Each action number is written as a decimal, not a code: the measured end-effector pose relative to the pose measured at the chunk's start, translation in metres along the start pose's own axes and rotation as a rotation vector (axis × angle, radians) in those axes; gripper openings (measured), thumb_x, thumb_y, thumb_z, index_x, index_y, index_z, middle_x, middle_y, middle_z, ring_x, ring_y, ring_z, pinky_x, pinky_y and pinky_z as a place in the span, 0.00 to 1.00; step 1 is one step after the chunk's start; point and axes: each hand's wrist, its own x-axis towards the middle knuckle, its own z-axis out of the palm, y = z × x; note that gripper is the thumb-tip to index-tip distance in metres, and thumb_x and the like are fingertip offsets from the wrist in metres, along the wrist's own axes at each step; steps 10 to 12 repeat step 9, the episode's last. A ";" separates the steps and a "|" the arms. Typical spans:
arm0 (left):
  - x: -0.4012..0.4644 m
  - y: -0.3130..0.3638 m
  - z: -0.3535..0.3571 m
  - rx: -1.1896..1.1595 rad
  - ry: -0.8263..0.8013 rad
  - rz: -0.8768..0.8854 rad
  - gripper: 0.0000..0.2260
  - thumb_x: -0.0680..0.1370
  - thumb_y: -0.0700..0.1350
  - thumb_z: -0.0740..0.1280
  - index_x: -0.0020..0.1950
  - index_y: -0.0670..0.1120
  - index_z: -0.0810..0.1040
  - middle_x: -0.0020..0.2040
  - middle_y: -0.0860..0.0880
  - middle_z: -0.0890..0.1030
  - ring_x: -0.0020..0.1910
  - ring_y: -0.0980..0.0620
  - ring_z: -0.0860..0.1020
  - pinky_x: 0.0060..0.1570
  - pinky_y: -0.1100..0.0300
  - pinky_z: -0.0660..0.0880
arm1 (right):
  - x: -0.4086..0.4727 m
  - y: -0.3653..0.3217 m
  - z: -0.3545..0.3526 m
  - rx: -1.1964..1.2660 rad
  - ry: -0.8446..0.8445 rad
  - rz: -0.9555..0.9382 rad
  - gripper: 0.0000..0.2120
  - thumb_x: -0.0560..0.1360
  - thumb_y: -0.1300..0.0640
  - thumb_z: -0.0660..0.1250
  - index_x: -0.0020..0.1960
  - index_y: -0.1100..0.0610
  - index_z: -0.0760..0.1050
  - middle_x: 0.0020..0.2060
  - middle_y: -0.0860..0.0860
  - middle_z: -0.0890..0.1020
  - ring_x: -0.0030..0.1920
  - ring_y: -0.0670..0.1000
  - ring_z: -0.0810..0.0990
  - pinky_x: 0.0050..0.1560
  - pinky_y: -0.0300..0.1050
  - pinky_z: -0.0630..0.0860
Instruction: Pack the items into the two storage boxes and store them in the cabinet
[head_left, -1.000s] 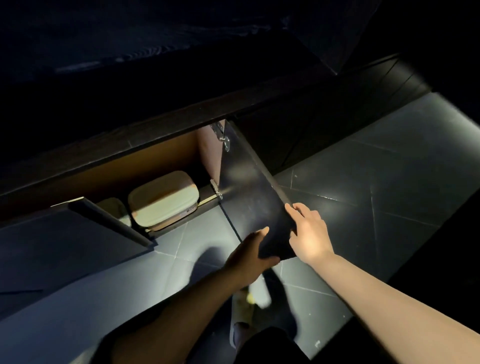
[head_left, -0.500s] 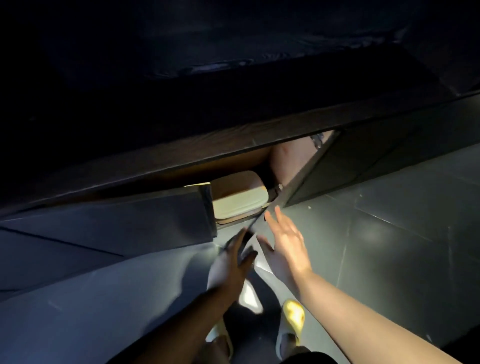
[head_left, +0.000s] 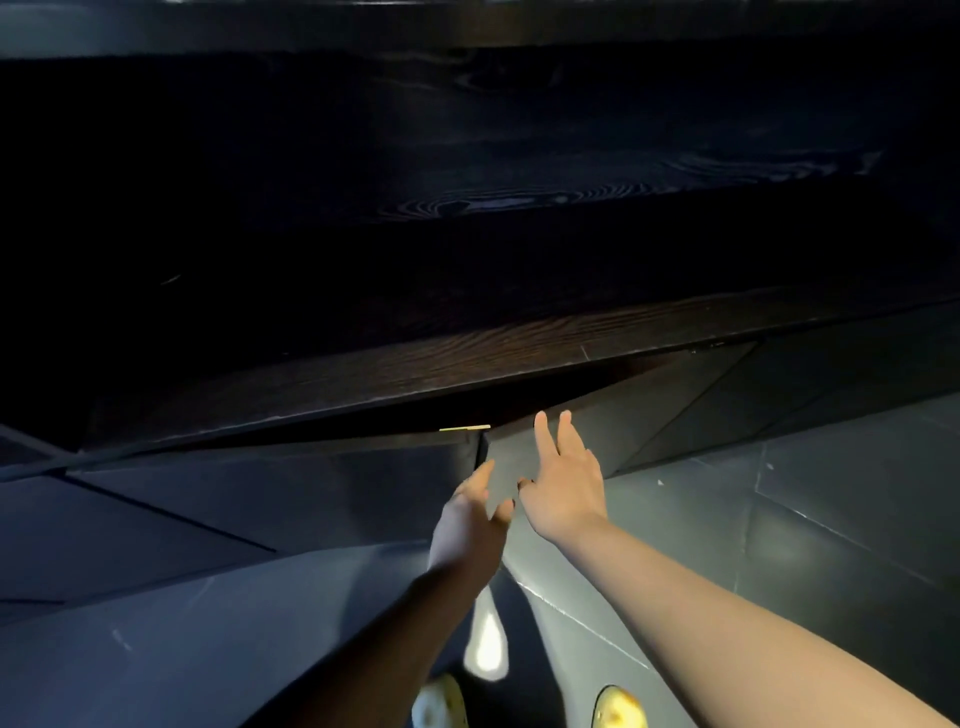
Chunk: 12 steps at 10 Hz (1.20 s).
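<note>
Both hands (head_left: 519, 499) flat against cabinet doors (head_left: 550, 457)

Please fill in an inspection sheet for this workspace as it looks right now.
Surface: dark wood-grain cabinet top, bare where visible.
Job's things: two dark cabinet doors, left cabinet door and right cabinet door, nearly shut; a thin gap at the top; storage boxes not visible.
Clutter: nothing seen.
Grippers: left hand and right hand, both open, empty, at the door seam.
Cables: nothing seen.
Surroundings: grey tiled floor; yellow slippers; dim lighting.
</note>
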 end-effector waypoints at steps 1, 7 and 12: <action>0.013 0.009 0.005 -0.063 -0.041 -0.059 0.30 0.77 0.41 0.65 0.76 0.48 0.57 0.75 0.47 0.63 0.72 0.48 0.64 0.70 0.50 0.65 | 0.008 -0.005 -0.004 -0.004 -0.006 -0.004 0.40 0.75 0.59 0.61 0.78 0.48 0.41 0.78 0.50 0.40 0.77 0.54 0.46 0.76 0.48 0.48; 0.072 0.028 -0.026 0.214 -0.054 0.028 0.28 0.76 0.39 0.65 0.74 0.46 0.60 0.74 0.46 0.62 0.72 0.50 0.63 0.66 0.62 0.59 | 0.045 -0.015 -0.029 -0.111 -0.169 -0.074 0.36 0.76 0.59 0.56 0.78 0.49 0.40 0.77 0.52 0.39 0.77 0.50 0.41 0.75 0.50 0.43; 0.049 0.047 -0.031 0.209 -0.064 0.088 0.26 0.77 0.39 0.64 0.74 0.50 0.61 0.73 0.49 0.63 0.70 0.51 0.66 0.67 0.61 0.62 | 0.021 0.010 -0.052 -0.121 -0.143 -0.098 0.34 0.78 0.58 0.56 0.78 0.50 0.43 0.78 0.50 0.43 0.77 0.50 0.43 0.75 0.51 0.47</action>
